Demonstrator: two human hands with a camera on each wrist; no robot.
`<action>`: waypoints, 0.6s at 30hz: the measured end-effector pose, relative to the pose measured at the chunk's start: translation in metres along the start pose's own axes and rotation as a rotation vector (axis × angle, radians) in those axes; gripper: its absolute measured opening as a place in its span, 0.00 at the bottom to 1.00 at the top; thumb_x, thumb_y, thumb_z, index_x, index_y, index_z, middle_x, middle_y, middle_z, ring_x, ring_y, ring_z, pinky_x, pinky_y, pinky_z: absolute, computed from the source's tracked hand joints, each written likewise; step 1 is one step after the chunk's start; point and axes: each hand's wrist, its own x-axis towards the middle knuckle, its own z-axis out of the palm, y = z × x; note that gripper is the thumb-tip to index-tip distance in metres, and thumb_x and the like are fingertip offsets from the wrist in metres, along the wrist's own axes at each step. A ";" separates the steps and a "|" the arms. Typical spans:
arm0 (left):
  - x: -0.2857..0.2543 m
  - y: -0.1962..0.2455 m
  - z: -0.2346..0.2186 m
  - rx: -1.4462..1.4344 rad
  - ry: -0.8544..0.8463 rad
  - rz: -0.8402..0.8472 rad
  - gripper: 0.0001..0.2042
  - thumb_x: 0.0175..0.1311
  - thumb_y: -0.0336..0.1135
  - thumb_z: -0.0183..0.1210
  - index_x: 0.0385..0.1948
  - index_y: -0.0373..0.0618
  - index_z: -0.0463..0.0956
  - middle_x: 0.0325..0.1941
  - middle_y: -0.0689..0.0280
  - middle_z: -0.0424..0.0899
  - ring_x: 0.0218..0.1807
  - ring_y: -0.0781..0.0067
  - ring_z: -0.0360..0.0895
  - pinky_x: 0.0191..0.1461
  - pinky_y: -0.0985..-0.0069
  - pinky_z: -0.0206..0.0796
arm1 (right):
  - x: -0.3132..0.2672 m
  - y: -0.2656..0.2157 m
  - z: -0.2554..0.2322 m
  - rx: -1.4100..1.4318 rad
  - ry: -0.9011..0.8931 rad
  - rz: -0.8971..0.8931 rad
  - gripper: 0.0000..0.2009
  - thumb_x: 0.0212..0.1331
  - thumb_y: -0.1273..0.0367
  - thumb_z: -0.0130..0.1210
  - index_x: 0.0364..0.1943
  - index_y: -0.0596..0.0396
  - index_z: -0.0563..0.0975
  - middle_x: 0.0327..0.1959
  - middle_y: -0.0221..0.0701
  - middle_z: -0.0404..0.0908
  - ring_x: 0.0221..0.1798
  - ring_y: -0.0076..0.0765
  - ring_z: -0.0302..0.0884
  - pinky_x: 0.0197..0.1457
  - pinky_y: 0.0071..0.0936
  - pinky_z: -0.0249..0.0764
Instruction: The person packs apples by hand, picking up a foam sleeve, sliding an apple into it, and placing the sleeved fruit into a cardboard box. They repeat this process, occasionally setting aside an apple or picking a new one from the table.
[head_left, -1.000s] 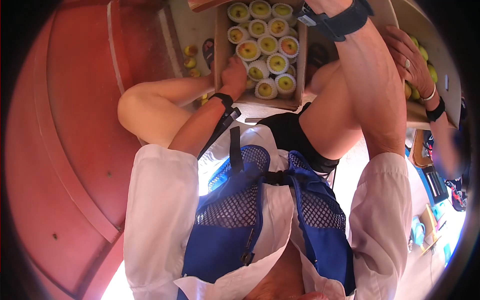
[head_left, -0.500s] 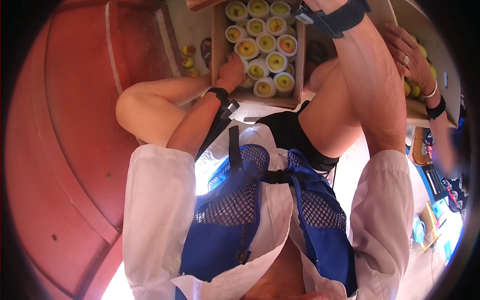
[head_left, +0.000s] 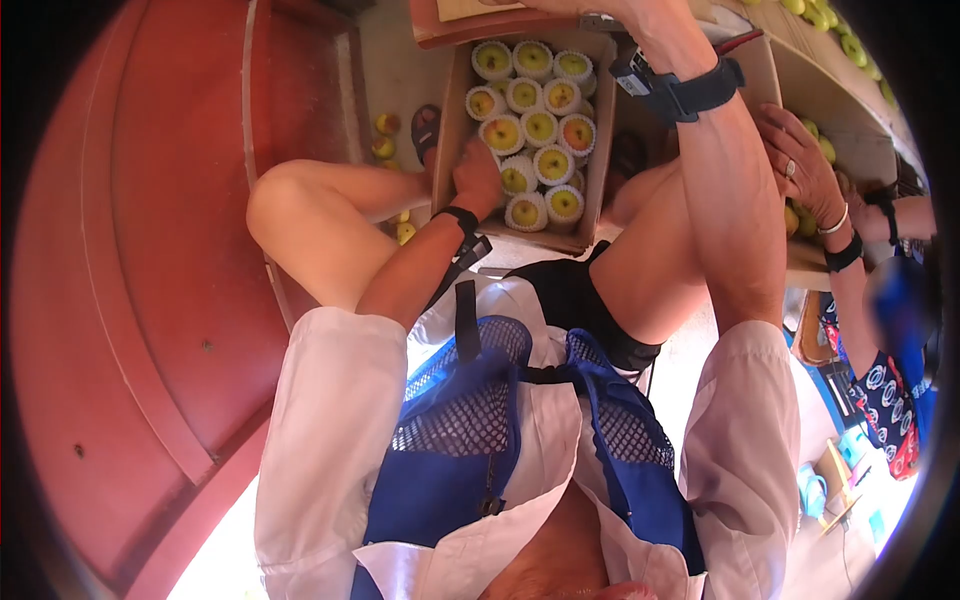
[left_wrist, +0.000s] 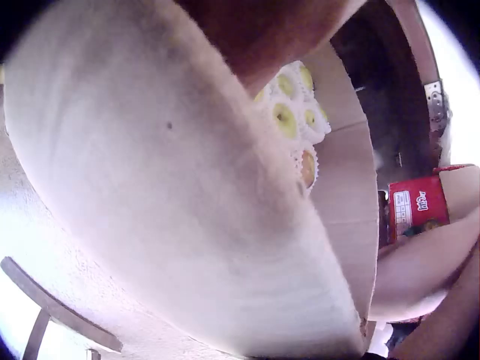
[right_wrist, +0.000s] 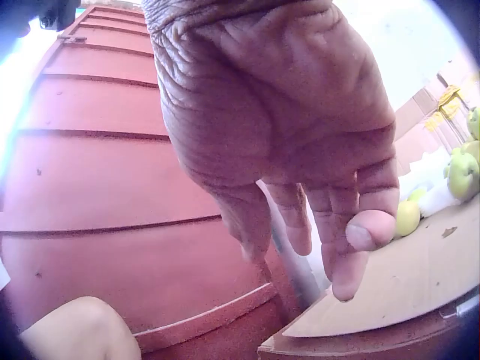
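Note:
In the head view, my left hand [head_left: 478, 178] reaches into the left side of a cardboard carton [head_left: 592, 215] standing between my legs. Green-yellow apples [head_left: 540, 127] in white foam nets fill this carton in rows. The left fingertips are hidden among the nets; I cannot tell what they hold. My right hand [right_wrist: 292, 127] hangs over a cardboard surface [right_wrist: 375, 292], its fingers extended loosely and nothing between them. At the head view's top edge, it is partly cut off beside a red-edged box [head_left: 430, 25]. The left wrist view is mostly blocked by a pale, blurred surface.
Another person's hand [head_left: 805, 165], wearing a ring and bracelet, rests at a second carton [head_left: 870, 120] of unwrapped apples on the right. More apples [head_left: 850, 48] lie at the upper right. Loose apples [head_left: 385, 125] sit on the floor beside a red panelled wall [head_left: 150, 250].
The head view has tilted, so the carton appears lower. My right hand has come more into view near the red-edged box. My left hand stays at the carton's left side.

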 end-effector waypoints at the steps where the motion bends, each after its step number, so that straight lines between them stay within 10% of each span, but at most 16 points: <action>1: 0.000 0.000 0.001 -0.001 -0.002 0.008 0.41 0.55 0.31 0.64 0.69 0.24 0.52 0.59 0.47 0.69 0.48 0.49 0.84 0.46 0.63 0.80 | -0.004 -0.002 -0.006 -0.001 -0.035 0.016 0.22 0.61 0.62 0.60 0.58 0.58 0.79 0.56 0.51 0.81 0.61 0.54 0.77 0.64 0.41 0.72; 18: -0.010 0.006 -0.052 -0.029 -0.124 0.004 0.44 0.55 0.27 0.62 0.72 0.23 0.45 0.70 0.37 0.62 0.47 0.48 0.87 0.43 0.65 0.82 | 0.020 0.084 -0.009 0.087 0.202 0.051 0.23 0.64 0.59 0.60 0.59 0.58 0.76 0.42 0.42 0.86 0.39 0.38 0.84 0.48 0.34 0.78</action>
